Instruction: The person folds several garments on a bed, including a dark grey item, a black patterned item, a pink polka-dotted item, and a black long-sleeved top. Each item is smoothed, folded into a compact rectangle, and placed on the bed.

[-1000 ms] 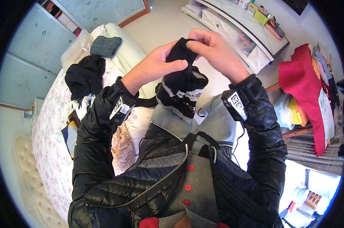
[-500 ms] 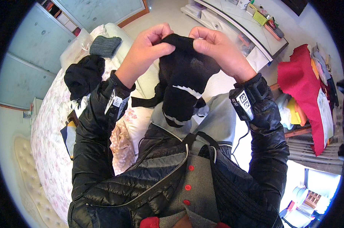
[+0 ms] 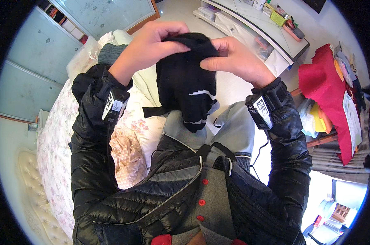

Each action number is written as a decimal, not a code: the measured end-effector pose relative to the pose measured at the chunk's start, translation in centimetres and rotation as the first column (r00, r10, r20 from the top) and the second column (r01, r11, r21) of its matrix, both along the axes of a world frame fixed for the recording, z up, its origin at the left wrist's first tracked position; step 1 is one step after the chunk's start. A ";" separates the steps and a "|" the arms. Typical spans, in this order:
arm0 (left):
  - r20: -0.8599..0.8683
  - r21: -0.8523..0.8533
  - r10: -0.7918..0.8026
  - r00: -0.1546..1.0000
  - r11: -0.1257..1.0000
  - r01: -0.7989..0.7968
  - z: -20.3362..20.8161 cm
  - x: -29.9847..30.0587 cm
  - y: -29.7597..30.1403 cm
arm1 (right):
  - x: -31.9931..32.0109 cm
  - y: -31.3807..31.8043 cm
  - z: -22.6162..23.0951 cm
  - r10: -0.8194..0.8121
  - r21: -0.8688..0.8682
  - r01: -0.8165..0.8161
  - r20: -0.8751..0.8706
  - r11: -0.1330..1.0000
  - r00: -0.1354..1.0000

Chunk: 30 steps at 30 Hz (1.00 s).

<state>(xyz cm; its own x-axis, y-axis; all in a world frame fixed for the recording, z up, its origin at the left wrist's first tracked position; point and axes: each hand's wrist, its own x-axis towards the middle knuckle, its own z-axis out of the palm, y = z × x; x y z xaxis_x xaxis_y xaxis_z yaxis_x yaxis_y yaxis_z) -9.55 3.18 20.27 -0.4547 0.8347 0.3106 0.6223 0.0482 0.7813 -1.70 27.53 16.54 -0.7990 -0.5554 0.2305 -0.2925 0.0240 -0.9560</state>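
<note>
A black knit garment (image 3: 185,77) with jagged white stripes near its lower end hangs before me, above my lap. At its upper left edge my left hand (image 3: 154,47) is closed, thumb on the near side of the cloth. My right hand (image 3: 236,59) grips the upper right edge, its thumb lying over the fabric and its fingers partly behind it. The top edge is bunched between the two hands. A narrow black strip (image 3: 153,111) sticks out to the left at the garment's lower part. Its exact kind I cannot make out.
To the left is a bed with a floral sheet (image 3: 56,134), holding a grey-green folded knit (image 3: 109,54), dark cloth (image 3: 83,83) and a beige dotted cloth (image 3: 125,157). A white cabinet (image 3: 234,30) stands ahead right. Red cloth (image 3: 326,98) hangs over a rack on the right.
Both hands have shifted slightly, the left one moving left and spreading the garment's upper edge wider. The garment's body has swung left and hangs straighter. My left forearm now covers more of the dark cloth.
</note>
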 end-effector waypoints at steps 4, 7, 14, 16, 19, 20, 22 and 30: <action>0.139 0.256 0.016 0.990 0.965 -0.051 -0.5 -1.4 -1.6 | -0.4 0.1 -1.7 0.170 -0.100 -0.164 0.053 0.981 0.984; 0.265 0.412 -0.141 0.954 0.911 0.020 0.5 -2.6 -3.6 | -0.1 -0.4 -3.6 0.198 -0.012 -0.198 0.074 0.980 0.977; 0.245 0.497 -0.017 0.969 0.861 -0.110 3.0 -1.7 -6.0 | 0.1 0.1 -7.2 -0.147 -0.256 0.164 0.084 0.953 0.986; 0.214 0.514 -0.003 0.977 0.851 -0.110 3.5 -1.4 -6.1 | -0.9 0.4 -8.0 -0.273 -0.290 0.289 0.094 0.912 0.957; 0.192 0.483 -0.269 0.944 0.863 0.148 4.3 -1.6 -6.1 | -2.2 0.2 -9.3 -0.245 -0.136 0.258 0.107 0.956 0.964; 0.204 0.474 -0.293 0.934 0.864 0.168 4.4 -1.8 -6.1 | -2.6 -0.3 -9.8 -0.224 -0.057 0.230 0.103 0.971 0.969; 0.220 0.477 -0.307 0.926 0.862 0.172 4.5 -2.0 -6.2 | -3.5 -1.9 -10.8 -0.154 0.071 0.146 0.113 0.987 0.982; 0.003 0.433 0.152 0.988 0.891 -0.138 5.0 -2.2 -8.3 | -5.7 -1.0 -10.4 -0.125 0.112 0.113 0.103 0.987 0.987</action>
